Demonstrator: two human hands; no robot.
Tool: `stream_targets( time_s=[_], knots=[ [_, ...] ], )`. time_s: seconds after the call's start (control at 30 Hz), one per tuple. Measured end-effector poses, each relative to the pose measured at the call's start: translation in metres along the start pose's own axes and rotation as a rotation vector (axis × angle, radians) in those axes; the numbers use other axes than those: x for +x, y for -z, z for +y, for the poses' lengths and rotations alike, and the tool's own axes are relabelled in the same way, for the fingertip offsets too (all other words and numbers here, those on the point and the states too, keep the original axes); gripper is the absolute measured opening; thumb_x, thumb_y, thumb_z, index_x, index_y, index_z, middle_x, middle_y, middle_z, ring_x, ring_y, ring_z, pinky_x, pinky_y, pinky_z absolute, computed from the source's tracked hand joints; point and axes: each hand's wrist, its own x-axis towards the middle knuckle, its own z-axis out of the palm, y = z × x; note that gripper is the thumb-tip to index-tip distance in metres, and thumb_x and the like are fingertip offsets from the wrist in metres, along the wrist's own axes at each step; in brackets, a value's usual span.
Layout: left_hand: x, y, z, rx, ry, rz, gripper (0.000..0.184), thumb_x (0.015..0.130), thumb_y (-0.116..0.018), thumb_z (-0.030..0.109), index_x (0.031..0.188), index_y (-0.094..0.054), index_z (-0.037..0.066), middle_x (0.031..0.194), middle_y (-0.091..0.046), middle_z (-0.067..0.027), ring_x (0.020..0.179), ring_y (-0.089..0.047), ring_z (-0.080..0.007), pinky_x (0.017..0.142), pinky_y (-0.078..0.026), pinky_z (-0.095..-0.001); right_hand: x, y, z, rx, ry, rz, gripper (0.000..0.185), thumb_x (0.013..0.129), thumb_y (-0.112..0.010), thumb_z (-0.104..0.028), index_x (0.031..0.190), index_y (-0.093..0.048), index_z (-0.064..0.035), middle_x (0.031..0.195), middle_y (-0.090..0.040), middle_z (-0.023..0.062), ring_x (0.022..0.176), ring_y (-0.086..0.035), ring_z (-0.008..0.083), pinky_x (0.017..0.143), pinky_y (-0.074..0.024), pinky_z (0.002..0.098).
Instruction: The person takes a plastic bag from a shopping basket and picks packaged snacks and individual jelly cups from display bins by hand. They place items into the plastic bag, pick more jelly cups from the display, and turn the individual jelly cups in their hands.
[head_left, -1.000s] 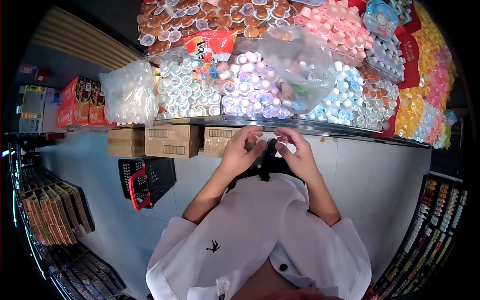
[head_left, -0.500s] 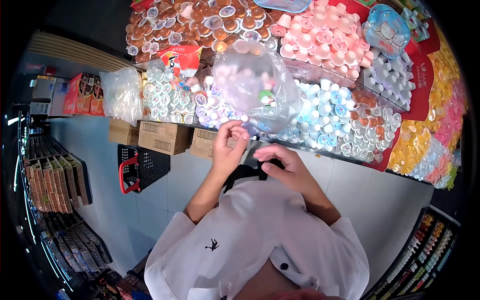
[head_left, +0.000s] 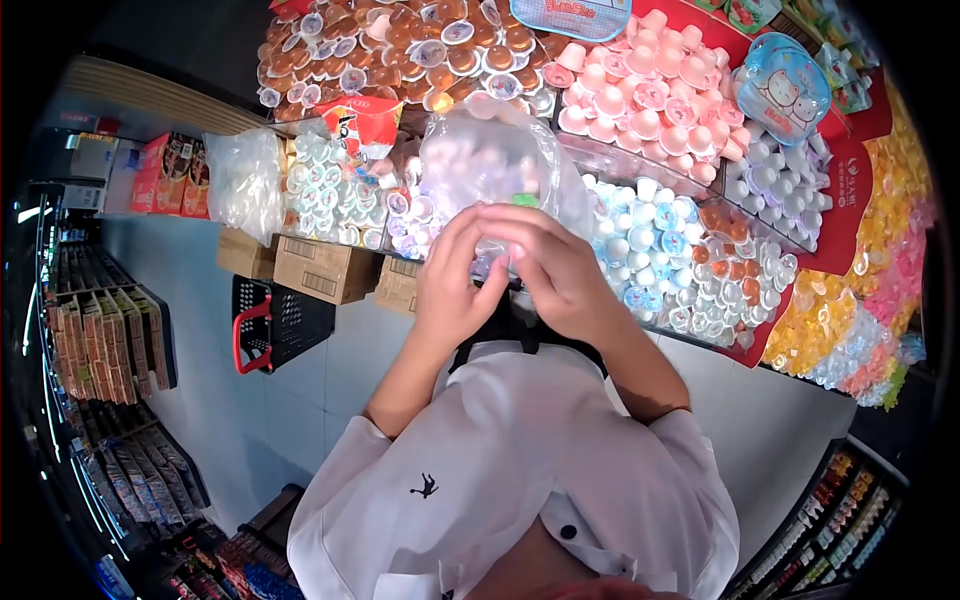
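The left hand point(head_left: 452, 290) and right hand point(head_left: 565, 280) arch loosely, fingertips overlapping in view, hiding the near edge of a clear, rounded plastic bag point(head_left: 485, 150) (whether they touch it, I cannot tell). It lies over small lilac-and-white cups point(head_left: 408, 220), near a red-and-white pouch point(head_left: 365, 128) with lettering too blurred to read.

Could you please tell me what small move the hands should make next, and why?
Perhaps the left hand and right hand should close their fingertips on the near part of the clear plastic bag: their fingers are close together just over it in view, the thumbs stand apart from the fingers, and no firm grip shows.
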Motion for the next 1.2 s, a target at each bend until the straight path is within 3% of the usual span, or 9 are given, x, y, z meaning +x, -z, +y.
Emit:
stream_targets(
  time_s=[0.03, 0.17, 0.3, 0.53, 0.6, 0.73, 0.9, 0.97, 1.2],
  knots=[
    [0.003, -0.002, -0.002, -0.014, 0.001, 0.02, 0.037, 0.086, -0.071, 0.013, 0.122, -0.068, 0.005, 0.12, -0.068, -0.0139, 0.093, -0.066, -0.0311, 0.078, -0.055, -0.0417, 0.008, -0.002, 0.01, -0.083, -0.067, -0.049, 0.035, 0.095, -0.058, -0.001, 0.13, -0.06, 0.0036, 0.132, -0.063, 0.0226, 0.121, -0.063, 0.0383, 0.102, -0.0518, 0.0419],
    [0.006, -0.001, -0.023, -0.019, -0.111, -0.164, 0.015, 0.078, -0.069, 0.008, 0.094, -0.071, 0.009, 0.089, -0.068, -0.0042, 0.084, -0.065, -0.0287, 0.073, -0.055, -0.0417, 0.0, -0.006, 0.059, -0.441, -0.105, -0.08, 0.036, 0.088, -0.056, 0.001, 0.123, -0.061, 0.0065, 0.118, -0.067, 0.0262, 0.11, -0.065, 0.0429, 0.094, -0.0534, 0.0461],
    [0.012, 0.015, -0.024, -0.126, -0.179, -0.394, 0.012, 0.073, -0.068, 0.003, 0.083, -0.072, 0.007, 0.084, -0.069, -0.006, 0.076, -0.065, -0.0276, 0.066, -0.055, -0.0402, -0.006, -0.002, 0.083, -0.672, -0.38, -0.227, 0.025, 0.086, -0.057, 0.001, 0.11, -0.064, 0.0037, 0.096, -0.071, 0.0236, 0.094, -0.069, 0.042, 0.082, -0.0562, 0.0477],
    [0.027, 0.029, -0.038, -0.348, -0.188, -0.673, 0.013, 0.073, -0.066, 0.003, 0.085, -0.071, 0.006, 0.082, -0.068, -0.0074, 0.075, -0.067, -0.03, 0.064, -0.054, -0.0405, -0.014, -0.02, 0.105, -0.766, -0.473, -0.14, 0.021, 0.09, -0.057, -0.004, 0.109, -0.066, -0.0054, 0.096, -0.072, 0.019, 0.095, -0.072, 0.0371, 0.078, -0.0569, 0.0465],
    [0.033, 0.03, -0.039, -0.34, -0.207, -0.669, 0.012, 0.074, -0.067, 0.003, 0.085, -0.071, 0.006, 0.082, -0.068, -0.0077, 0.075, -0.067, -0.0299, 0.064, -0.054, -0.04, -0.011, -0.023, 0.1, -0.748, -0.546, -0.152, 0.031, 0.091, -0.057, -0.004, 0.117, -0.07, -0.0124, 0.101, -0.073, 0.0168, 0.101, -0.071, 0.0354, 0.085, -0.0566, 0.0442],
    [0.042, 0.028, -0.043, -0.351, -0.224, -0.695, 0.012, 0.079, -0.072, 0.008, 0.091, -0.072, 0.007, 0.087, -0.07, -0.0079, 0.076, -0.067, -0.0297, 0.065, -0.054, -0.0395, -0.006, -0.026, 0.1, -0.846, -0.672, -0.25, 0.025, 0.09, -0.06, -0.005, 0.112, -0.072, -0.0088, 0.104, -0.073, 0.0162, 0.104, -0.071, 0.0329, 0.086, -0.0563, 0.0431],
    [0.056, 0.031, -0.017, -0.219, -0.191, -0.141, 0.021, 0.08, -0.079, 0.009, 0.099, -0.073, 0.006, 0.097, -0.072, -0.0098, 0.085, -0.067, -0.0315, 0.075, -0.054, -0.0406, -0.004, -0.01, 0.114, -0.779, -0.328, -0.026, 0.016, 0.095, -0.06, -0.005, 0.106, -0.071, -0.0036, 0.101, -0.071, 0.0191, 0.102, -0.069, 0.0361, 0.085, -0.0552, 0.0438],
    [0.065, 0.041, -0.01, -0.205, -0.247, 0.026, 0.028, 0.074, -0.082, 0.004, 0.1, -0.074, 0.007, 0.095, -0.07, -0.0079, 0.088, -0.065, -0.0293, 0.075, -0.054, -0.0393, 0.0, -0.002, 0.106, -0.829, -0.408, -0.008, 0.018, 0.096, -0.06, -0.009, 0.111, -0.068, -0.0016, 0.1, -0.07, 0.0198, 0.097, -0.069, 0.0393, 0.085, -0.0549, 0.0457],
    [0.067, 0.015, -0.004, -0.052, -0.131, -0.329, 0.008, 0.085, -0.073, 0.01, 0.091, -0.072, 0.006, 0.09, -0.071, -0.0107, 0.083, -0.068, -0.0349, 0.073, -0.054, -0.0461, 0.015, 0.014, -0.007, -0.62, -0.496, 0.342, 0.014, 0.101, -0.061, -0.011, 0.114, -0.063, -0.0039, 0.103, -0.066, 0.0215, 0.091, -0.064, 0.045, 0.079, -0.0518, 0.0484]
  ],
)
